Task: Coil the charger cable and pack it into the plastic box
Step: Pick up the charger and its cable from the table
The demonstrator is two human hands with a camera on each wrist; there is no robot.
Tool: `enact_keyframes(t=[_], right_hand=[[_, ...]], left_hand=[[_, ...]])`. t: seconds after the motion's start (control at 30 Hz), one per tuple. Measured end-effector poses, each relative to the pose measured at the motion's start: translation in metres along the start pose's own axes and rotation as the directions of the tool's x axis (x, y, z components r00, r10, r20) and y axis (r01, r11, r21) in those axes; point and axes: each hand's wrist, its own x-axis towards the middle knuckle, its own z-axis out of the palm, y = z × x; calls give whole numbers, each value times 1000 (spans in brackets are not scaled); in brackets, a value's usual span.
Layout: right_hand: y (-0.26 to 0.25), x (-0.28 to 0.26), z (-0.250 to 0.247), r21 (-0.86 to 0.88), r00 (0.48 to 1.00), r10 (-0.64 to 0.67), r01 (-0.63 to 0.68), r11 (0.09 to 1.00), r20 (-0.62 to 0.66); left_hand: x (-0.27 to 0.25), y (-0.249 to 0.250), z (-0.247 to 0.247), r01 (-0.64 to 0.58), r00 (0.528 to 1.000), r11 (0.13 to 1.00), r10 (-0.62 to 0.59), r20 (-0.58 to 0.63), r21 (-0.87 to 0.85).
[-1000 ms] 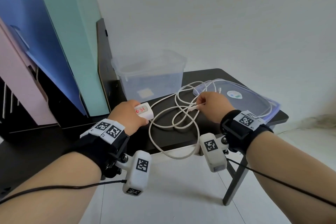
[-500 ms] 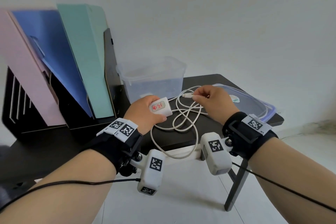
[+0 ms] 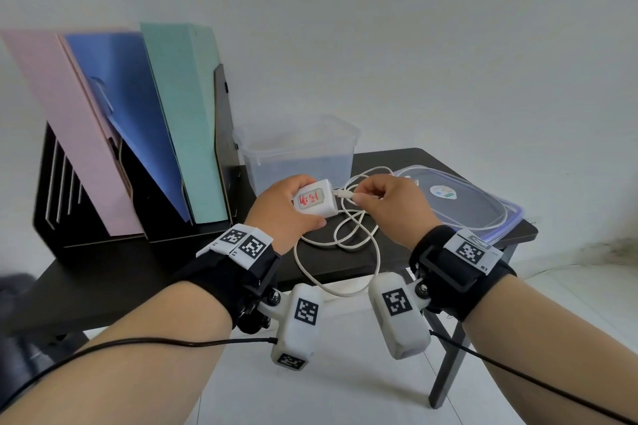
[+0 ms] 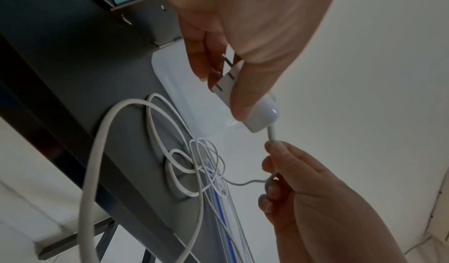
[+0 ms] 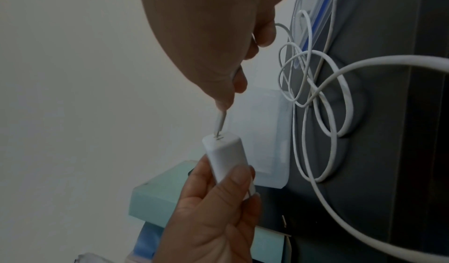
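My left hand [image 3: 291,207] grips a white charger block [image 3: 315,200] with red writing on its face, lifted above the black table [image 3: 407,162]. Its metal prongs [image 4: 224,75] show between my fingers. My right hand [image 3: 386,200] pinches the cable's plug [image 3: 345,195] right at the block's port [image 5: 218,137]. The white cable [image 3: 348,238] lies in loose tangled loops on the table, and one loop hangs over the front edge. The clear plastic box [image 3: 297,152] stands open behind my hands.
The box's lid [image 3: 459,203], clear with a blue rim, lies flat on the table at the right, with part of the cable on it. A black file rack [image 3: 131,203] with pink, blue and green folders stands at the left. White floor lies below the table's edge.
Both hands have risen from the table and come together. The left hand lifted and turned the charger block, and the right hand brought the plug up to its port.
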Motion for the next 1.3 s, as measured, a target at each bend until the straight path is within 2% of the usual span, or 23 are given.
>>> enact_keyframes(t=[0.2, 0.63, 0.83, 1.03, 1.17, 1.3], right_hand=[[-5, -4, 1, -17, 1000, -16, 16, 1000, 15], [-15, -3, -7, -59, 987, -1, 10, 998, 159], [-17, -2, -8, -121, 991, -13, 29, 992, 135], [-17, -5, -7, -71, 992, -1, 10, 997, 123], [-23, -7, -6, -35, 992, -18, 22, 999, 123], [-26, -8, -7, -49, 992, -29, 36, 998, 125]], left_hand=[[-4, -2, -2, -30, 999, 1000, 30, -30, -2], [1, -6, -4, -119, 992, 984, 123, -19, 132], [3, -4, -8, -182, 983, 963, 182, 20, 201], [3, -1, -15, -212, 977, 939, 206, 50, 270], [4, -3, -18, -197, 980, 950, 197, 23, 241], [2, -2, -18, -210, 978, 948, 205, 47, 238]])
